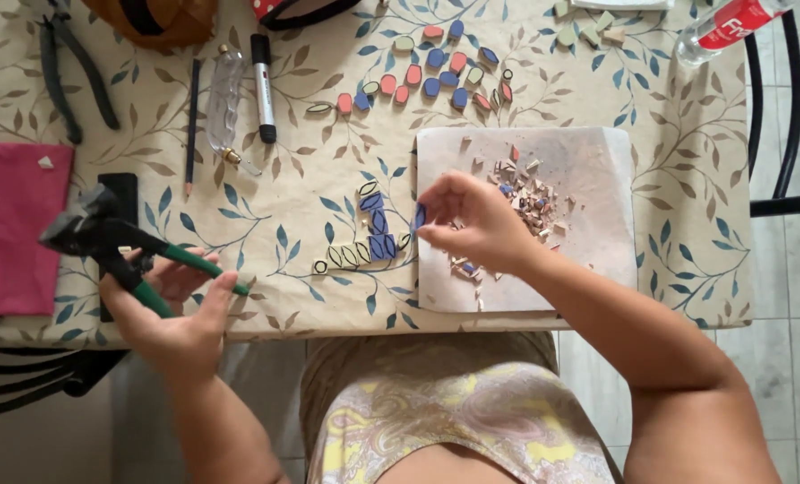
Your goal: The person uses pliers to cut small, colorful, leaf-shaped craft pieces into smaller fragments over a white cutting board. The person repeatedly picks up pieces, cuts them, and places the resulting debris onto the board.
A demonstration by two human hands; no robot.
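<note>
Small blue ceramic tile chip (pixel 419 216): pinched between thumb and fingertips of right hand (pixel 472 222), held at the left edge of the pale square work slab (pixel 588 260), just right of the laid row of blue and cream black-edged tile pieces (pixel 369 244) on the leaf-patterned tablecloth (pixel 687 161). Judged light, rigid, brittle; cut edges likely sharp, glazed face likely slippery. Best taken by the flat faces or blunt sides with a fingertip pinch, light pressure only; risk of slipping out or chipping if squeezed at a corner.

Green-handled black tile nippers (pixel 113 242): gripped in left hand (pixel 172 305), fingers wrapped round the handles, head pointing up and left, held over the table's near edge. Judged heavy and stiff against the chip; secure at the handles.

Right hand pose: forearm entering from lower right, wrist bent, palm down, fingers curled toward the chip. Left hand pose: palm up, forearm rising from below.

Heap of broken tile offcuts (pixel 525 193) on the slab, just beyond the right hand. Loose pink, blue and green shaped tile pieces (pixel 436 76) further back, well apart.
</note>
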